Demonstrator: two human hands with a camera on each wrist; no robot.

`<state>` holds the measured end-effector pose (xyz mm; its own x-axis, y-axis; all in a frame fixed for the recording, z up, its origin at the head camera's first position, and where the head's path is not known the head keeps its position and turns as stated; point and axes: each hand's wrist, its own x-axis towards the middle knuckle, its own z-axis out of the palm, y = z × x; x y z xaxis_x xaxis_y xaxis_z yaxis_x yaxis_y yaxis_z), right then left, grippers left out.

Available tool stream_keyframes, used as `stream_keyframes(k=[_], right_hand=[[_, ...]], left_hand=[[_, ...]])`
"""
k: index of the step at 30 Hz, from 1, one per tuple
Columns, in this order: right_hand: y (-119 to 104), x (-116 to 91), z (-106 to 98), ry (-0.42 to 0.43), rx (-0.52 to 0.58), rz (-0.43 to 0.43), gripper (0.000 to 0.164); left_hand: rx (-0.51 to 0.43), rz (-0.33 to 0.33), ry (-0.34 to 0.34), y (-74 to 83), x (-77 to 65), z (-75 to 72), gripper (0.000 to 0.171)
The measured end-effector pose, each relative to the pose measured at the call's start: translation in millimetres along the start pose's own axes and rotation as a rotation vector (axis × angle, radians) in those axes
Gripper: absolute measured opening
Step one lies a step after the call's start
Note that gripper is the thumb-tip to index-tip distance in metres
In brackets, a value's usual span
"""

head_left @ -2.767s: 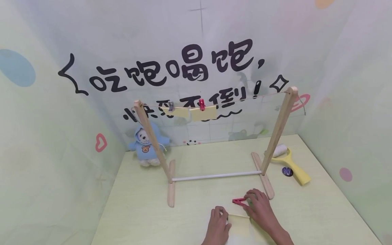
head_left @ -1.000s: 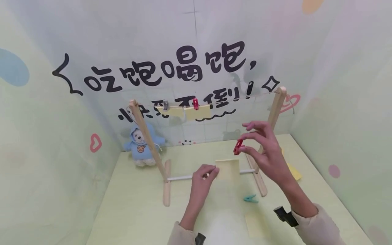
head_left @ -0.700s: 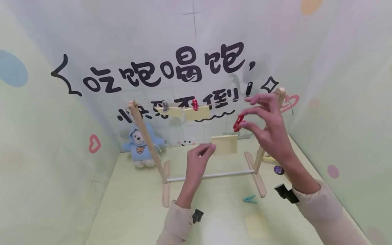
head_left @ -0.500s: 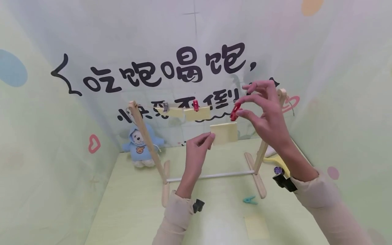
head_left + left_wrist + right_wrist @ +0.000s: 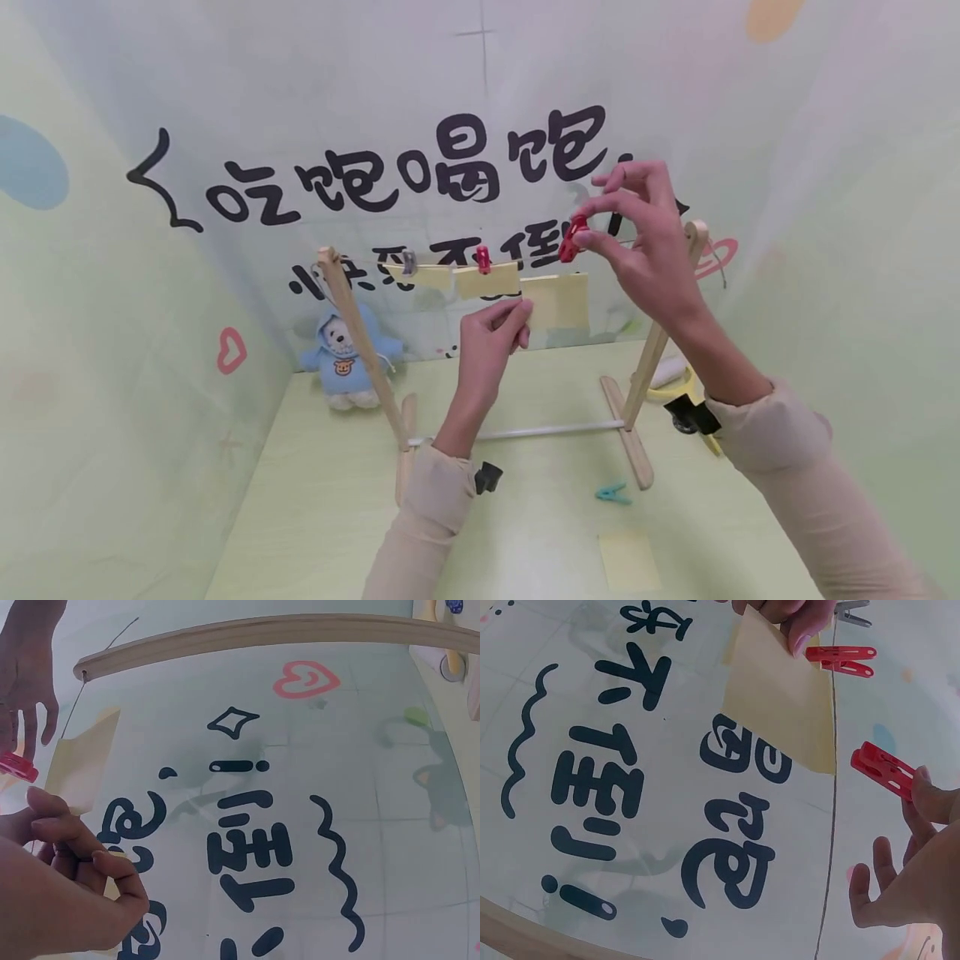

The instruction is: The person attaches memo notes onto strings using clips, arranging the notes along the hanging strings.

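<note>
I'm at what looks like a staged booth, maybe a kids' play corner: pastel backdrop walls (image 5: pixel 112 350) with cartoon lettering (image 5: pixel 420 171), a plush bear (image 5: pixel 348 354), a pale green counter (image 5: pixel 330 517).

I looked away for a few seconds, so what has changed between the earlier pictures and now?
Both hands rose from the table: the left hand lifted the yellow note to the string, and the right hand brought the red clothespin above it. The two pegged notes, teal clothespin and spare note stayed put.

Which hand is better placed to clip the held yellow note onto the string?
Right. The right hand pinches the red clothespin just above the yellow note's top edge at the string, while the left hand is busy holding that note up.
</note>
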<state>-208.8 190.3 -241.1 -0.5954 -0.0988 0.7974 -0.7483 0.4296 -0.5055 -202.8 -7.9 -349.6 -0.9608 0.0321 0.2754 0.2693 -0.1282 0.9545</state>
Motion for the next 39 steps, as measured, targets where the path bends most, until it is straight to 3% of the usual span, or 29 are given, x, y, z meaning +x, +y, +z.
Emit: stream_keyframes(k=[12, 39], right_hand=[[1, 13, 10, -0.042, 0.010, 0.041, 0.012], [7, 9, 19, -0.152, -0.047, 0.036, 0.015]], left_hand=[[-0.001, -0.021, 0.025, 8.5, 12.2, 2.2, 0.022], [-0.023, -0.014, 0.022, 14.5, 16.3, 6.5, 0.022]])
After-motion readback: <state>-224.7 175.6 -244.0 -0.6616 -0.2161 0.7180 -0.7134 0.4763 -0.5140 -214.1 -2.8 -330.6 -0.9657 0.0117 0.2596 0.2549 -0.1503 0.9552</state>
